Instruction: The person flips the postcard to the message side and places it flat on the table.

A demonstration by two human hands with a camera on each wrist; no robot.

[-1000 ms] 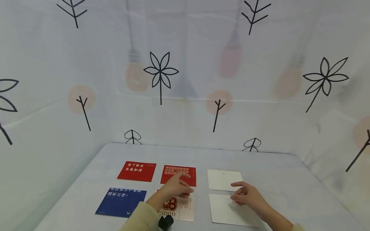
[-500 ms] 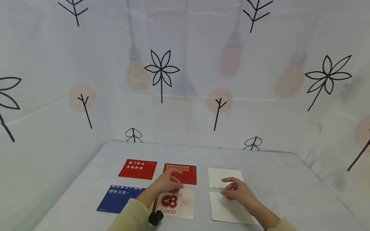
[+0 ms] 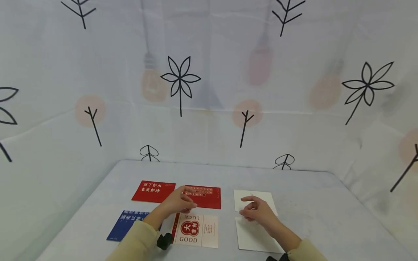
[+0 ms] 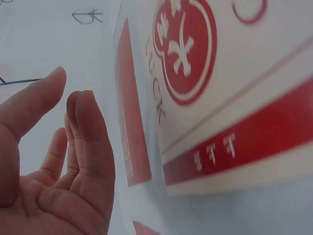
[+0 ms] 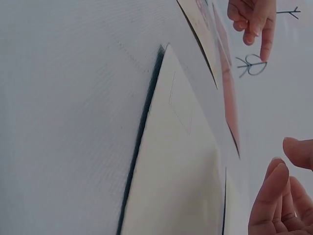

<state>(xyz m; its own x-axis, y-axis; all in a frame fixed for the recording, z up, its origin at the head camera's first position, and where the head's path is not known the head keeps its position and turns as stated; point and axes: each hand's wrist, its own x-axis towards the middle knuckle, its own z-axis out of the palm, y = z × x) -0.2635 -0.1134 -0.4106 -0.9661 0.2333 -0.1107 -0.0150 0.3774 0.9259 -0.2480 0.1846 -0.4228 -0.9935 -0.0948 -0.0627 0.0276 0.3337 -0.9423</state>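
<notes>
My left hand (image 3: pixel 177 202) hovers over the gap between two red cards, its fingers loosely bent with nothing in them. Beneath it lie the red card with white characters (image 3: pixel 153 191) and the red card with a printed grid (image 3: pixel 209 199). Nearer me are a blue card (image 3: pixel 122 224), partly hidden by my left forearm, and a cream card with a red emblem (image 3: pixel 209 230), large in the left wrist view. My right hand (image 3: pixel 258 213) is above two plain white cards, the far one (image 3: pixel 240 195) and the near one (image 3: pixel 253 237). It holds nothing; its fingers are relaxed.
All the cards lie flat in two rows on a pale table (image 3: pixel 313 206). Behind it hangs a white cloth backdrop (image 3: pixel 209 137) printed with plants and bulbs. Dark wrist-worn devices show at both wrists, the left one (image 3: pixel 164 241) near the cream card.
Both hands have drifted left. My left hand now uncovers the cream card and hides more of the blue one. The cards stay where they were.
</notes>
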